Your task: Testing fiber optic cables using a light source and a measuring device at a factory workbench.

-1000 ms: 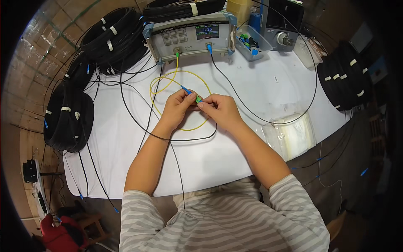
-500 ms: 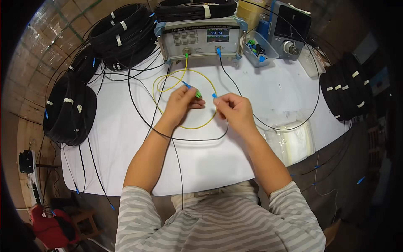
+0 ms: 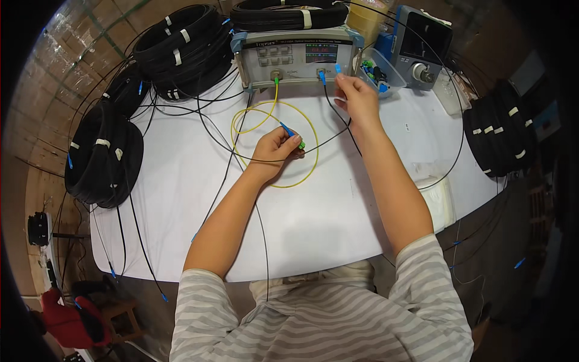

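Pinching a green connector (image 3: 300, 143) above the yellow fibre loop (image 3: 274, 145), left hand (image 3: 274, 151) closes on it, ready. Right hand (image 3: 357, 99) grips a blue plug (image 3: 338, 69) at the test instrument (image 3: 295, 57) front port, worktop (image 3: 181, 181) rear, w/ black cable coils (image 3: 102, 154) alongside.

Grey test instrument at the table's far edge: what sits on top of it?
A black cable coil with a white band lies on the grey test instrument. The coil covers the instrument's top, and what is behind is hidden.
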A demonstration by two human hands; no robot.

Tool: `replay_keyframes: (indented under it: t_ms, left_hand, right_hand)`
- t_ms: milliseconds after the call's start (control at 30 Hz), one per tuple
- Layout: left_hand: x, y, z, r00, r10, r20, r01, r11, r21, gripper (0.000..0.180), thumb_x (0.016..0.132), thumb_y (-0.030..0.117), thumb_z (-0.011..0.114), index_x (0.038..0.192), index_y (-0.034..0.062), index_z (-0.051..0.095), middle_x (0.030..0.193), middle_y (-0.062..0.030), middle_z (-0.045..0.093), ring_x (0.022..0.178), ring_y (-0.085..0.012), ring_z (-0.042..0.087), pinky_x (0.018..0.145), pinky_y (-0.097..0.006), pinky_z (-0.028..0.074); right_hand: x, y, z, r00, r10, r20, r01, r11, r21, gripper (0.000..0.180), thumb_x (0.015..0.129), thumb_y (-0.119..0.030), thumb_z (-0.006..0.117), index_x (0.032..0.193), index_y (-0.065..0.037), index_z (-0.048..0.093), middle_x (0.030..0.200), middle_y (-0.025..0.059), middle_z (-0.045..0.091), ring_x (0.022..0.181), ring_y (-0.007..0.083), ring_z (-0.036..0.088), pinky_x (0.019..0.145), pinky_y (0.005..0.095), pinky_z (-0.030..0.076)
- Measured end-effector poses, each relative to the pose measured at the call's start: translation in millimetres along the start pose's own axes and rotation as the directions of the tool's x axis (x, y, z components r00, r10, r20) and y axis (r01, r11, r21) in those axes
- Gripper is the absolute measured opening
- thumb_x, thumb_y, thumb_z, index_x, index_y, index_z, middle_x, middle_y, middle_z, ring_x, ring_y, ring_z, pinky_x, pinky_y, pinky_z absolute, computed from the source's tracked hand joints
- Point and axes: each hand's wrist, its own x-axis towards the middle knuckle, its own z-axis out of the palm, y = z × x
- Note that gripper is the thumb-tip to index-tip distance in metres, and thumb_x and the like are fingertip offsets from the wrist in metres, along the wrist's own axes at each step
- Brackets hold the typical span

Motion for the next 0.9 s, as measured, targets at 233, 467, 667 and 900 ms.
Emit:
replay_keyframes:
  t_ms: [233, 467, 667, 900]
  left_hand:
    - [-0.1, 3.2, 5.0, 0.999, -0.045, -0.027, 0.044, 0.999, -0.020, 0.023, 0.098, 0.021, 0.063, 0.098, -0.0011, 0.059, 0.088, -0.0062, 0.063, 0.078, -0.0149, 0.064, 0.073, -0.027, 0.054]
    - [0.6, 3.5, 1.7, 0.999, -0.055, 0.003, 0.054, 0.998, 0.026, 0.023, 0.098, 0.022, 0.063, 0.102, 0.0002, 0.058, 0.091, -0.0075, 0.063, 0.081, -0.0190, 0.066, 0.077, -0.030, 0.055]
    - [-2.1, 5.3, -0.1, 1.000, 0.013, 0.027, -0.014, 0.999, 0.033, 0.024, 0.099, 0.023, 0.062, 0.099, -0.0015, 0.058, 0.088, -0.0061, 0.063, 0.078, -0.0137, 0.064, 0.072, -0.026, 0.053]
    - [-0.9, 4.8, 2.5, 1.000, 0.001, 0.015, -0.002, 0.999, 0.038, 0.023, 0.100, 0.022, 0.061, 0.100, -0.0017, 0.059, 0.088, -0.0064, 0.063, 0.078, -0.0139, 0.064, 0.072, -0.027, 0.053]
  right_hand:
    - [25.5, 12.2, 13.3, 0.931, 0.334, 0.144, -0.356, 0.918, 0.173, 0.023, 0.095, -0.029, 0.066, 0.101, -0.006, 0.065, 0.092, 0.0033, 0.069, 0.078, 0.0121, 0.066, 0.066, 0.0296, 0.058]
    - [33.5, 22.7, 16.2, 0.937, 0.270, 0.222, -0.319, 0.919, 0.230, 0.023, 0.095, -0.027, 0.066, 0.102, -0.005, 0.065, 0.088, 0.0044, 0.069, 0.072, 0.0109, 0.065, 0.061, 0.0269, 0.058]
    - [11.8, 29.0, 24.0, 0.947, 0.227, 0.229, -0.281, 0.930, 0.236, 0.024, 0.095, -0.026, 0.067, 0.101, -0.002, 0.064, 0.089, 0.0051, 0.065, 0.070, 0.0102, 0.062, 0.063, 0.0247, 0.058]
    - [6.0, 45.8, 20.1, 0.944, 0.330, 0.019, -0.323, 0.910, 0.259, 0.027, 0.093, -0.029, 0.071, 0.096, -0.005, 0.059, 0.086, 0.0037, 0.063, 0.068, 0.0098, 0.060, 0.057, 0.0261, 0.057]
